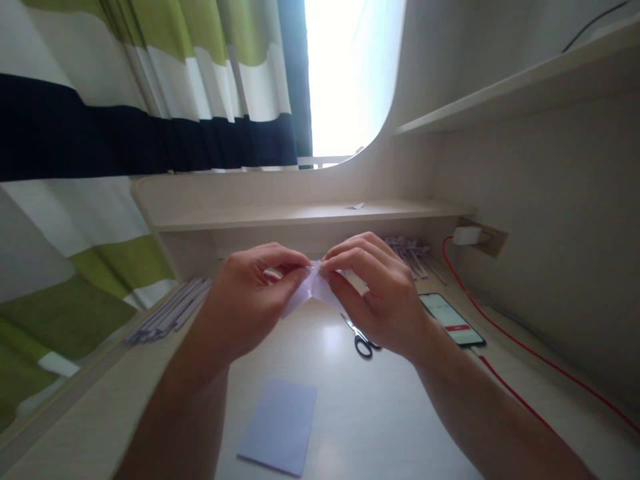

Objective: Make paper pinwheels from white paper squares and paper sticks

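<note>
Lying nearest on the desk: one flat pale sheet, untouched, below the hands. Left hand: fingertips pinching the left side of a small folded paper, held up above the desk. Right hand: thumb and forefinger pinching the same paper from the right; both hands are meeting at its top edge. Scissors: lying on the desk, partly hidden behind the right hand. Phone: lying screen-lit to the right, beside a red cable running to a wall charger. Paper strips: lying bundled at left; more are lying at the back right. Risk, as judged: the thin paper is looking liable to tear or crease askew if the two pinches are pulling apart unevenly; a slip could be dropping it onto the scissors.
</note>
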`<state>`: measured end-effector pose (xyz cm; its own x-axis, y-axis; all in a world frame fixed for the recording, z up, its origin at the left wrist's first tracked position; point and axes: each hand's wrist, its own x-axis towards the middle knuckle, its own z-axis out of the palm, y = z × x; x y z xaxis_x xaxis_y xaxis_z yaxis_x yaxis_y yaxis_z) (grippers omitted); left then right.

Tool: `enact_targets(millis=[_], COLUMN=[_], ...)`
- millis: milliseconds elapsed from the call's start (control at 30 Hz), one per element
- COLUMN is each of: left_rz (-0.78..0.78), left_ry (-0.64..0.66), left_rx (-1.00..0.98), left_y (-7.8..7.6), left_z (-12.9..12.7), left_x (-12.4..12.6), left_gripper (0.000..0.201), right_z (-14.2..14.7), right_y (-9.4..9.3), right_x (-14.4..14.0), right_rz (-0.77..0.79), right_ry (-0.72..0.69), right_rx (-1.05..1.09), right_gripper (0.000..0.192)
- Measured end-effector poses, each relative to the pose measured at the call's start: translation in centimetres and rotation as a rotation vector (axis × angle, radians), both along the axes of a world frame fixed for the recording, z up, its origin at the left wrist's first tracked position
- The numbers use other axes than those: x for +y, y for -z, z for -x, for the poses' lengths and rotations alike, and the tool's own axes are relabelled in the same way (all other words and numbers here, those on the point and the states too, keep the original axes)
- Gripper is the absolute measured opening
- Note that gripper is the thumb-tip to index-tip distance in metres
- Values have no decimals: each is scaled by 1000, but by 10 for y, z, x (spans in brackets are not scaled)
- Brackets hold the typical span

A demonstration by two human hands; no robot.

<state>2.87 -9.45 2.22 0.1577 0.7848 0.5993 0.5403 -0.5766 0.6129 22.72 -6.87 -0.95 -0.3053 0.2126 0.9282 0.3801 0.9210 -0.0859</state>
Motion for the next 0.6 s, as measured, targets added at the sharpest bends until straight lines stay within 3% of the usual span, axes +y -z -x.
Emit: enact_targets(millis=[600], left_rz=[66], left_ry=[-9], left_rx=[86], left_y=[-4], left_z=[2], left_x=[-1], left_gripper=[10], right_z=[-3], right_y=[-4], right_x=[-4], right_rz=[84], right_ry=[22], right_rx=[-25], right_gripper=[8])
